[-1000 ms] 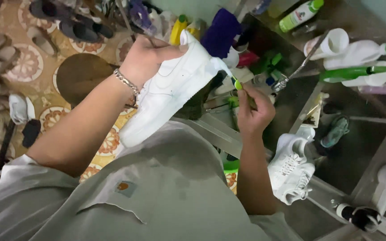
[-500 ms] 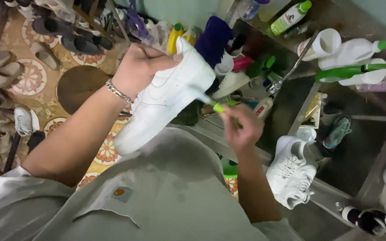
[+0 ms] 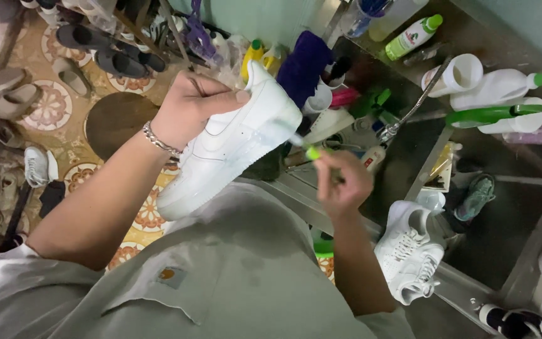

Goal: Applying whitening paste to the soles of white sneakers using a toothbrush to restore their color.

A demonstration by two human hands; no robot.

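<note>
The left hand (image 3: 186, 113) is clamped around the heel and collar of one white sneaker (image 3: 230, 147), thumb pressed on the upper, the shoe held up in the air with its sole tipped towards the chest. Just right of that grip, the toe end meets the bristles of a small green-handled brush (image 3: 312, 152), pinched shut in the fingers of the right hand (image 3: 344, 184), which is blurred. The hold looks secure but sits at one end only, so in my judgement a hard stroke at the toe could twist the shoe in the fingers or lever it loose; it seems wet, which would make a slip more likely, and a drop would land it in the steel sink (image 3: 522, 207) below the brush hand. A brush that skids off the edge could flick dirty water onto the shirt. Counted: one shoe in hand, one brush, one further white sneaker (image 3: 409, 254) lying in the sink below and right of the brush hand, and at least four plastic bottles (image 3: 500, 88) on the ledge far right of both grips.
</note>
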